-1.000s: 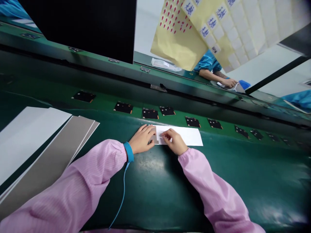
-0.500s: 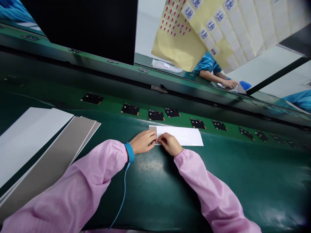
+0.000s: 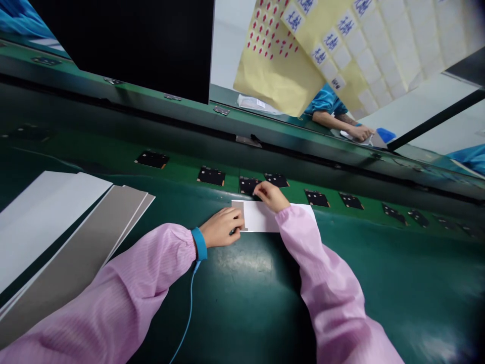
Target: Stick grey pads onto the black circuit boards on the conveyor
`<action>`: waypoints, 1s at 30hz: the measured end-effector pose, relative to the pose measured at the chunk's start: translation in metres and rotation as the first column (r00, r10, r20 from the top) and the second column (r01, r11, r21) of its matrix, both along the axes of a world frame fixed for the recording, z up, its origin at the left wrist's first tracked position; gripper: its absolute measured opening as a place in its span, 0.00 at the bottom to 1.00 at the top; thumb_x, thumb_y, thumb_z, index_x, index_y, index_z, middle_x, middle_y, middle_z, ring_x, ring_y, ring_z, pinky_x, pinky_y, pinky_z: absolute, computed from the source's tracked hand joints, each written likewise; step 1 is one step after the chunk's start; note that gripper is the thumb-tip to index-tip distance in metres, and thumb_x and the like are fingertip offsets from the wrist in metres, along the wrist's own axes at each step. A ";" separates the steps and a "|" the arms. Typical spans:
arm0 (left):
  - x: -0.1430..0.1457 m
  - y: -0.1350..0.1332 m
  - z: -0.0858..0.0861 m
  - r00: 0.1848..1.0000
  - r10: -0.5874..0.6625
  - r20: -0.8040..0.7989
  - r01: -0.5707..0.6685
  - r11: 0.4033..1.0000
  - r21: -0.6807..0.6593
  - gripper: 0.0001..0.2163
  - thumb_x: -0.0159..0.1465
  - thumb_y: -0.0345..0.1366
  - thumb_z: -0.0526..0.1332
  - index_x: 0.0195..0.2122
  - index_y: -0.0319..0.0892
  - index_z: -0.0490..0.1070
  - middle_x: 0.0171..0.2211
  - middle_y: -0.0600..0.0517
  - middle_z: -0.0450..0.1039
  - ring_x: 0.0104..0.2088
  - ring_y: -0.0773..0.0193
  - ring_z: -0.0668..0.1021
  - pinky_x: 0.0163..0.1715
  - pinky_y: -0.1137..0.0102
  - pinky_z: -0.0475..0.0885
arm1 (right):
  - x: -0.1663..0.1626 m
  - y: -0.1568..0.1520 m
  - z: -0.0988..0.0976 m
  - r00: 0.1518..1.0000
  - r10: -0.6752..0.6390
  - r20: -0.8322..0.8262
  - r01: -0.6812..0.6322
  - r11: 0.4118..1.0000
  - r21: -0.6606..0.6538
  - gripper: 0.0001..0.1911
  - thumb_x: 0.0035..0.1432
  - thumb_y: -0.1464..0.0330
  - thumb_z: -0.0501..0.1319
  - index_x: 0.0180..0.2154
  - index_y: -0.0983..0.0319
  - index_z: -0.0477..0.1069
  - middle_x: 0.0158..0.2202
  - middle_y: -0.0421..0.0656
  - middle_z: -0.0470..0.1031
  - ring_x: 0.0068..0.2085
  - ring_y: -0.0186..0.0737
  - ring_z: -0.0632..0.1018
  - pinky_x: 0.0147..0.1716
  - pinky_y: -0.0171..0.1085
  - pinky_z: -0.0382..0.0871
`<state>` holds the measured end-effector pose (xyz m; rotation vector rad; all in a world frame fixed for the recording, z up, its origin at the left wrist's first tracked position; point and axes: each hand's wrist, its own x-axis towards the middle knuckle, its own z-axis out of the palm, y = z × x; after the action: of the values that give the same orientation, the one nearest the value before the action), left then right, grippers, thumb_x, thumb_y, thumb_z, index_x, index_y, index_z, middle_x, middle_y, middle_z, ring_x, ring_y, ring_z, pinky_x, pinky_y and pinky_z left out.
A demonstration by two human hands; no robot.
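A white strip of sheet (image 3: 261, 216) with a grey-brown band at its left end lies on the green surface. My left hand (image 3: 223, 226) has its fingers curled and pressed onto that banded end. Over the far edge of the strip, my right hand (image 3: 271, 196) is in a pinch, its fingertips at a flat black card with small pale squares (image 3: 248, 185). Whatever the pinch holds, if anything, is too small to make out. Just behind this hand lies another black card (image 3: 277, 180). A blue band with a cord circles my left wrist.
Larger white sheets (image 3: 45, 212) and grey-brown strips (image 3: 87, 237) lie at the left. Several black cards line the green belt (image 3: 182, 172). A dark panel (image 3: 144, 45) and yellow label sheets (image 3: 273, 91) hang above. Across the bench, a co-worker's hands (image 3: 361, 132) handle a sheet.
My right hand has moved away from the strip's banded end, up and right to the black card. The row of cards has shifted right. My left hand stays at the strip.
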<state>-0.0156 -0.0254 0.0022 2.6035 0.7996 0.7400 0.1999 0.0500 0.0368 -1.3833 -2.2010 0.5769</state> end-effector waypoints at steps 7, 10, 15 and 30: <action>0.000 0.001 0.002 1.000 0.008 -0.009 -0.009 1.000 -0.018 0.04 0.58 0.27 0.54 0.32 0.41 0.66 0.37 0.50 0.64 0.41 0.61 0.69 0.44 0.66 0.65 | 0.014 0.074 -0.016 0.984 -0.107 0.141 0.129 0.979 -0.157 0.05 0.54 0.72 0.56 0.27 0.63 0.69 0.25 0.38 0.70 0.28 0.32 0.70 0.34 0.32 0.64; 0.000 0.001 0.003 1.000 0.008 -0.012 -0.009 1.000 -0.017 0.04 0.58 0.27 0.54 0.32 0.41 0.66 0.36 0.50 0.65 0.40 0.60 0.69 0.43 0.66 0.65 | 0.022 0.076 -0.019 0.979 -0.100 0.178 0.128 0.979 -0.157 0.04 0.55 0.72 0.57 0.29 0.63 0.70 0.25 0.38 0.71 0.27 0.32 0.70 0.33 0.31 0.63; 0.000 0.001 0.004 1.000 0.012 -0.017 -0.013 1.000 -0.026 0.04 0.58 0.27 0.53 0.32 0.41 0.66 0.36 0.50 0.64 0.40 0.61 0.68 0.41 0.67 0.64 | 0.031 0.077 -0.021 0.964 -0.096 0.247 0.135 0.980 -0.145 0.04 0.55 0.72 0.57 0.30 0.63 0.70 0.28 0.41 0.73 0.30 0.33 0.72 0.34 0.32 0.64; 0.000 0.001 0.003 1.000 0.015 -0.009 -0.015 1.000 -0.018 0.05 0.58 0.27 0.53 0.33 0.41 0.67 0.36 0.50 0.64 0.40 0.61 0.68 0.43 0.66 0.64 | 0.054 0.016 -0.027 0.913 -0.141 0.383 0.078 0.981 0.177 0.23 0.52 0.80 0.49 0.47 0.64 0.73 0.43 0.51 0.69 0.46 0.46 0.70 0.50 0.42 0.65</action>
<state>-0.0156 -0.0244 0.0051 2.5890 0.8253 0.7221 0.2541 0.0660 0.0101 -1.6370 -2.3903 0.0787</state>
